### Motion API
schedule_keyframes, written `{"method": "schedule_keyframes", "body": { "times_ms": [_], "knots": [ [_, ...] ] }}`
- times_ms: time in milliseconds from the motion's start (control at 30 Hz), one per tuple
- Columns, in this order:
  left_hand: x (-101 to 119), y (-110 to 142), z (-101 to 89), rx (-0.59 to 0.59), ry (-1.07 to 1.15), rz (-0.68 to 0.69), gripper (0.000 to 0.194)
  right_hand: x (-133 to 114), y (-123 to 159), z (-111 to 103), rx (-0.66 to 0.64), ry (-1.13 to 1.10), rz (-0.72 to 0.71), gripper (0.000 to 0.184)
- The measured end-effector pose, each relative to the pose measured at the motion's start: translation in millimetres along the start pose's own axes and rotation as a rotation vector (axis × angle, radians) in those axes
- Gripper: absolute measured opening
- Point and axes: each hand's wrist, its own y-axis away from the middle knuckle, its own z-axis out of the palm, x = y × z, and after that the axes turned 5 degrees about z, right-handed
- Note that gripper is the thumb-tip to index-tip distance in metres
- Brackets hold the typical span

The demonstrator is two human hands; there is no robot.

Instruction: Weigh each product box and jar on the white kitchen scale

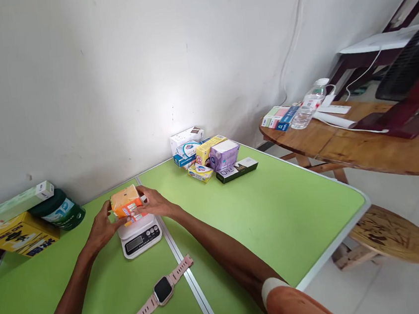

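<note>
Near the far edge of the green worktop (276,220), just left of its metal seam (196,291), the left hand (102,228) and right hand (157,203) grip an orange packet (126,201) from its 2 sides, fingers closed around it, over a white scale (141,240); whether packet and scale touch, I cannot tell. Toward the near edge lies a pink-strapped watch (163,289), 1 strap end on the seam. By the far-right corner, a purple pack (225,155) sits among boxes (186,152).
</note>
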Motion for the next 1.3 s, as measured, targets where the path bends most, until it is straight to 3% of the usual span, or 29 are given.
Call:
{"method": "schedule_keyframes", "body": {
  "times_ms": [167,300,467,667,933,1067,1300],
  "knots": [
    [30.1,-13.7,7.7,-0.032,-0.032,0.069,0.074,-6.4,20.9,-22.4,0.057,-0.059,-0.035,0.073],
    [63.4,-39.4,42.2,-0.097,0.029,0.15,0.07,-2.8,48.6,-62.4,0.204,-0.037,-0.031,0.081],
    [98.4,-64.1,123.1,-0.205,0.137,0.24,0.069,10.6,106.4,-125.2,0.33,0.031,0.04,0.079],
    [138.6,-64.9,228.1,-0.313,0.265,0.331,0.069,16.5,192.8,-189.6,0.433,0.066,0.174,0.075],
    [196.5,-56.2,335.6,-0.267,0.304,0.411,0.064,25.2,262.7,-262.3,0.512,0.045,0.299,0.078],
    [218.0,-58.7,366.4,-0.202,0.268,0.429,0.066,32.4,272.6,-290.0,0.544,0.026,0.334,0.081],
    [231.3,-69.8,389.1,-0.166,0.172,0.374,0.073,49.6,260.1,-312.7,0.605,0.117,0.298,0.075]
  ]
}}
